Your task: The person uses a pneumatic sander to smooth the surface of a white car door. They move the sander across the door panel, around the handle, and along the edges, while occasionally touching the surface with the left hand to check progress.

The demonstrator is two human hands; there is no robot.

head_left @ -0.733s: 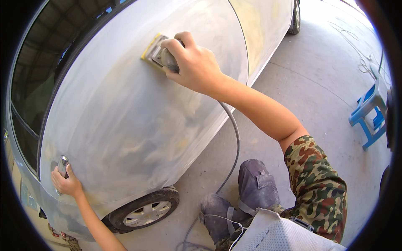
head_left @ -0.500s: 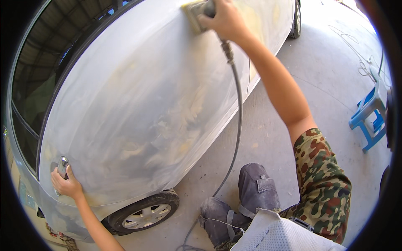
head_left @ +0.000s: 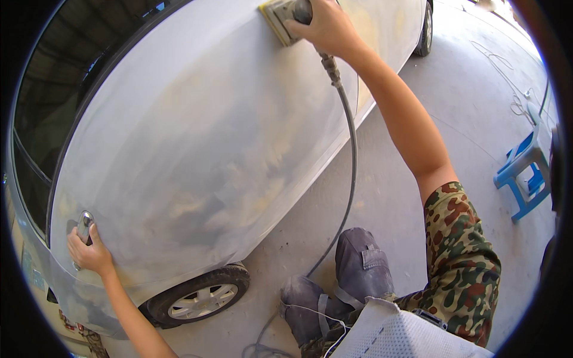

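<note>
My right hand (head_left: 332, 27) is closed around an air sander (head_left: 279, 22), whose square yellow-edged pad lies against the upper part of a car door (head_left: 173, 173). The door is dull grey-white with tan and darker blotches. From the sander's metal coupling a grey hose (head_left: 353, 155) curves down to the floor beside my knees. At the lower left my left hand (head_left: 91, 249) has its fingers wrapped round the chrome door handle (head_left: 85, 227). Part of that handle is hidden behind the fingers.
A rear wheel (head_left: 202, 301) stands below the handle, and a further wheel (head_left: 425, 30) shows at the top. A blue and grey plastic stool (head_left: 524, 170) stands at the right, with a thin pale cord (head_left: 507, 77) on the concrete floor behind it. My bent knees (head_left: 361, 262) are close to the door.
My right hand and the sander have shifted slightly right in the picture. The hose has swung right. My left hand stays on the handle, and the whole view has moved a little.
</note>
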